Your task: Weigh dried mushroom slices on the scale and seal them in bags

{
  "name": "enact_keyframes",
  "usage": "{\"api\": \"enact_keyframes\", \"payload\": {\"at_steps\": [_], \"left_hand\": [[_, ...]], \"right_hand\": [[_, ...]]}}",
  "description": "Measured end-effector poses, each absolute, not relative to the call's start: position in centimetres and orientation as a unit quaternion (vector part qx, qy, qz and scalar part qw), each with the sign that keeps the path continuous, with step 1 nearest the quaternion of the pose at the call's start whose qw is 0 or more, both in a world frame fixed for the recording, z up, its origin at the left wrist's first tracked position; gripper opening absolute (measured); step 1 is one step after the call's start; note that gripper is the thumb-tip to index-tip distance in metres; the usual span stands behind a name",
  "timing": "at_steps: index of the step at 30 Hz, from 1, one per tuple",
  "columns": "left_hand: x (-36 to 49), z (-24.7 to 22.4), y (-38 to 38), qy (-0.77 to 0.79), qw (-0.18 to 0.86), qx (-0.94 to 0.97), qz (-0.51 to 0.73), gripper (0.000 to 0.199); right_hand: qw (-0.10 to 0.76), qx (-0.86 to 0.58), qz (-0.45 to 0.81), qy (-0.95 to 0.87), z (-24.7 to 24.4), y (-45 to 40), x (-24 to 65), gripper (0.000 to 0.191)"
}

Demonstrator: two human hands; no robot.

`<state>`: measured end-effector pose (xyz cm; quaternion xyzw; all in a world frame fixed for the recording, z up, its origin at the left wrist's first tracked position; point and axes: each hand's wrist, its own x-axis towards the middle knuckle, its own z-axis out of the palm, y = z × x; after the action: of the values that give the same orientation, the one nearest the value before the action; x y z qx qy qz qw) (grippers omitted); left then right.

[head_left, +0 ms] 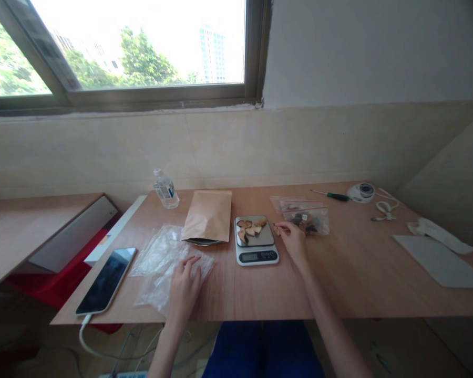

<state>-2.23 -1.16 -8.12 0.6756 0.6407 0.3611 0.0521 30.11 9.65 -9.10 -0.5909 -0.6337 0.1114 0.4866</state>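
Note:
A white digital kitchen scale (256, 258) stands in the middle of the table, with several dried brown-and-cream slices (252, 230), perhaps mushroom, on its metal plate. Just right of the plate, my right hand (292, 242) pinches a small dried slice (277, 230) between thumb and fingertips. My left hand (186, 278) lies over the clear plastic bags (157, 262), its fingers spread and loosely bent. Behind it is a brown kraft paper pouch (209, 215), lying flat with its dark mouth toward me. Zip bags (317, 220) with dark dried pieces lie beyond my right hand.
At the left are a phone (107, 281) on a white cable and a water bottle (166, 190). A green screwdriver (338, 197), a white dome camera (361, 192), a grey sheet (441, 261) and a white cloth-like item (441, 234) lie at the right.

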Motion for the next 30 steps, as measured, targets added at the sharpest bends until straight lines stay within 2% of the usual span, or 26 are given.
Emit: {"api": "enact_keyframes", "payload": {"at_steps": [2,7,14,17,25,30], "left_hand": [[-2.0,-8.7,-2.5,0.637,0.064,0.679,0.36,0.026],[-1.6,-9.2,-4.5,0.621,0.08,0.694,0.356,0.024],[-2.5,-9.4,-5.1,0.642,0.066,0.682,0.343,0.025],[-2.7,-9.8,-5.1,0.647,0.072,0.681,0.335,0.026],[-2.8,-9.9,-4.7,0.646,0.117,0.659,0.367,0.025],[-2.4,-9.1,-4.9,0.659,0.144,0.64,0.369,0.027]], "right_hand": [[0.494,-0.577,0.113,-0.641,-8.3,8.7,29.2,0.022],[0.442,-0.54,0.091,-0.71,-7.6,7.4,27.2,0.023],[0.521,-0.548,0.087,-0.648,-7.7,4.6,28.5,0.025],[0.53,-0.574,0.081,-0.619,-8.8,3.0,29.7,0.024],[0.495,-0.612,-0.006,-0.616,-10.9,1.1,30.8,0.024],[0.437,-0.607,0.014,-0.664,-11.9,1.7,30.7,0.029]]}}
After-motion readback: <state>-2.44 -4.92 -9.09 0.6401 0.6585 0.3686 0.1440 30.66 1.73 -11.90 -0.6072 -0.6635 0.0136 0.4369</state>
